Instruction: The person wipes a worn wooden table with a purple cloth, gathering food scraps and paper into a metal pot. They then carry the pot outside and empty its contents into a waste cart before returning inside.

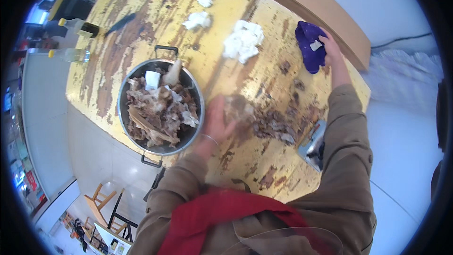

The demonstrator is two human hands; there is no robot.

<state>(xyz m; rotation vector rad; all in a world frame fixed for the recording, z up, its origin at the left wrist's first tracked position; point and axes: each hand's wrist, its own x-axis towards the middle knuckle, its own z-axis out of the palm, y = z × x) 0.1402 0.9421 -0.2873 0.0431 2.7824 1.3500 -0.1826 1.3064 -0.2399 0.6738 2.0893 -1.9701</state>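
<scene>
My right hand (332, 47) grips the edge of a purple cloth item (311, 47) with a white tag, at the table's far right side. Blurred by motion, my left hand (216, 118) is beside the rim of a steel pot (202, 113), thumb spread from the fingers. Against it is a blurred chunk of meat or bone (239, 110); whether the hand grips it is unclear. Cooked, meaty bones (159, 109) fill the pot, with a white block (152, 80) on top. Scraps of dark meat (272, 127) lie on the table right of my left hand.
Crumpled white tissues (243, 40) lie on the worn yellow table (219, 74). Two yellow-capped bottles, one with dark liquid (79, 27) and one clear (72, 55), are at the left edge. A metallic box-like object (313, 145) sits near my right forearm. A wooden stool (99, 202) stands lower left.
</scene>
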